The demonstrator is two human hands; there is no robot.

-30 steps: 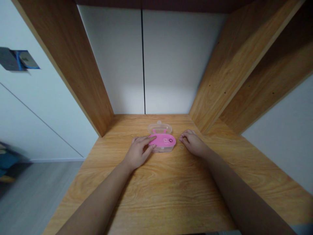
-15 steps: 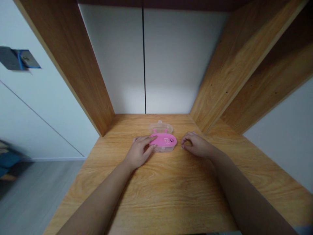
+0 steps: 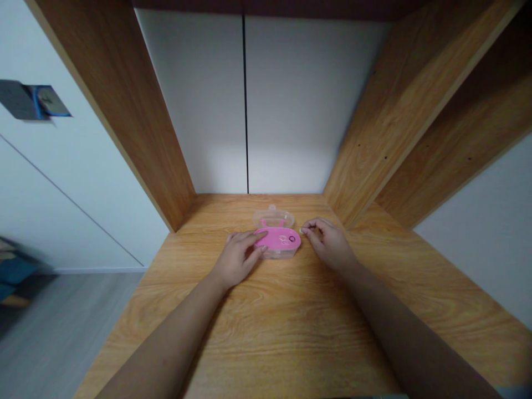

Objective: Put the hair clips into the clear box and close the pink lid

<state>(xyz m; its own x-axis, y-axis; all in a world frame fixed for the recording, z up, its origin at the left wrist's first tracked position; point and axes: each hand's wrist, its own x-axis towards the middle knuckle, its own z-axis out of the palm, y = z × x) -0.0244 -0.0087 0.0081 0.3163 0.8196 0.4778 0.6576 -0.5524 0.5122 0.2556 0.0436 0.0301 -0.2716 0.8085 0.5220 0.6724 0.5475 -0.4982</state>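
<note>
A small plastic case lies on the wooden desktop [image 3: 266, 332], with a pink top [image 3: 276, 239] and a clear hinged lid [image 3: 273, 216] open behind it. A dark ring [image 3: 292, 239] and fainter ring shapes show on the pink surface. My left hand [image 3: 239, 257] holds the case's left end, fingers on top and thumb at the side. My right hand [image 3: 328, 246] is next to the case's right end. Its thumb and forefinger pinch a tiny pale ring [image 3: 301, 231].
Wooden side panels [image 3: 141, 122] rise on both sides of the desktop, and a white back panel [image 3: 199, 105] with a black vertical seam closes the far end. A grey floor [image 3: 62, 332] lies beyond the left edge. A dark flat object [image 3: 29, 101] hangs on the left wall.
My right hand has moved toward the case and up the desktop, and the pale ring once lying by it is now between its fingertips. My left hand has stayed on the case.
</note>
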